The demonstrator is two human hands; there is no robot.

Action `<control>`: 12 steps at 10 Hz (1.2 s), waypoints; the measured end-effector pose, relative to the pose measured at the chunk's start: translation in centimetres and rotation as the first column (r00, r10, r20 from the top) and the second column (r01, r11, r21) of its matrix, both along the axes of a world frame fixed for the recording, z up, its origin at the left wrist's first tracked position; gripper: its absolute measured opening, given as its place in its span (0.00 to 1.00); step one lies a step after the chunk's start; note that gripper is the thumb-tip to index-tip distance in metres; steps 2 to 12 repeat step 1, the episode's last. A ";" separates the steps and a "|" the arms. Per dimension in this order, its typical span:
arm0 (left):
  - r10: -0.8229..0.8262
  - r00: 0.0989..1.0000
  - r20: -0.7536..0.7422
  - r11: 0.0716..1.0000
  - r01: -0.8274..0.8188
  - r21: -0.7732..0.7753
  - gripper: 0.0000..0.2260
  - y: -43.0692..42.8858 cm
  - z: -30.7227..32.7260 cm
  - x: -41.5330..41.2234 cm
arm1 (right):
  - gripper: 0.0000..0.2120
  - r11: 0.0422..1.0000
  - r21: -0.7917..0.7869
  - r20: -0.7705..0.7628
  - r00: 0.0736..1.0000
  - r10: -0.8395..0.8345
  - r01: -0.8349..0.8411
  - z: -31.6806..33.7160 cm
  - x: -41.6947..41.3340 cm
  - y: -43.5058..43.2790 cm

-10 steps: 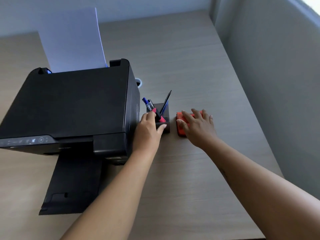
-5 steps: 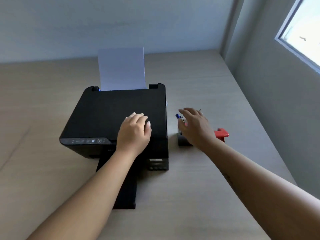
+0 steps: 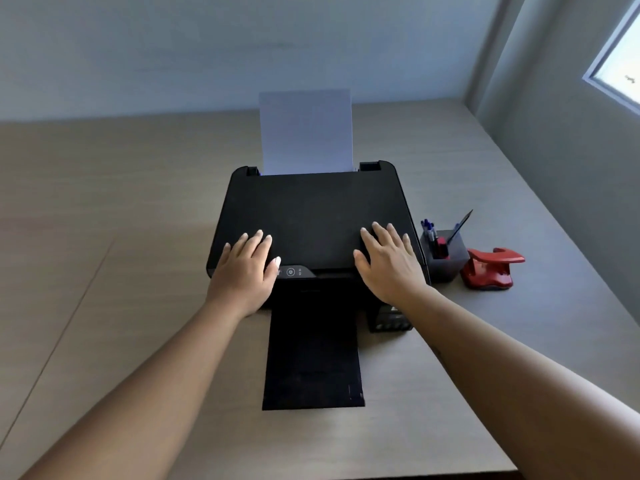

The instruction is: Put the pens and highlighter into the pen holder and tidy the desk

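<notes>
Looks like you're basically done: pens [image 3: 428,228] sit upright in the holder [image 3: 444,258] right of the printer [image 3: 311,220], punch [image 3: 490,268] beside it, and your left hand [image 3: 244,271] and right hand [image 3: 389,265] lie flat, fingers spread, gripping nothing.

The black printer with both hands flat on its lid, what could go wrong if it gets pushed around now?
Sliding the black printer rightward could knock the dark square pen holder standing right beside it, spilling its pens. The white paper sheet standing upright in the rear feed might tip out. The extended front tray may drag on the desk.
</notes>
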State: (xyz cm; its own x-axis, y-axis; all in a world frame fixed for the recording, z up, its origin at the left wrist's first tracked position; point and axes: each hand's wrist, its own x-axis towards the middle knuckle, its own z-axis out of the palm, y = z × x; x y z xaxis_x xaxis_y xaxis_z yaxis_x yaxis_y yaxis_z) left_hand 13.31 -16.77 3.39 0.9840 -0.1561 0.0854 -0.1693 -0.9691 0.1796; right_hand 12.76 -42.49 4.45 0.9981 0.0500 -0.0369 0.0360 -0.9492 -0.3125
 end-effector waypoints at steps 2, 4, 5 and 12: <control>-0.013 1.000 0.027 0.999 0.014 -0.034 0.31 0.4 -0.4 -0.2 | 0.27 1.000 0.022 0.002 1.000 -0.013 0.013 0.4 0.1 0.1; -0.013 1.000 0.027 0.999 0.014 -0.034 0.31 0.4 -0.4 -0.2 | 0.27 1.000 0.022 0.002 1.000 -0.013 0.013 0.4 0.1 0.1; -0.013 1.000 0.027 0.999 0.014 -0.034 0.31 0.4 -0.4 -0.2 | 0.27 1.000 0.022 0.002 1.000 -0.013 0.013 0.4 0.1 0.1; -0.013 1.000 0.027 0.999 0.014 -0.034 0.31 0.4 -0.4 -0.2 | 0.27 1.000 0.022 0.002 1.000 -0.013 0.013 0.4 0.1 0.1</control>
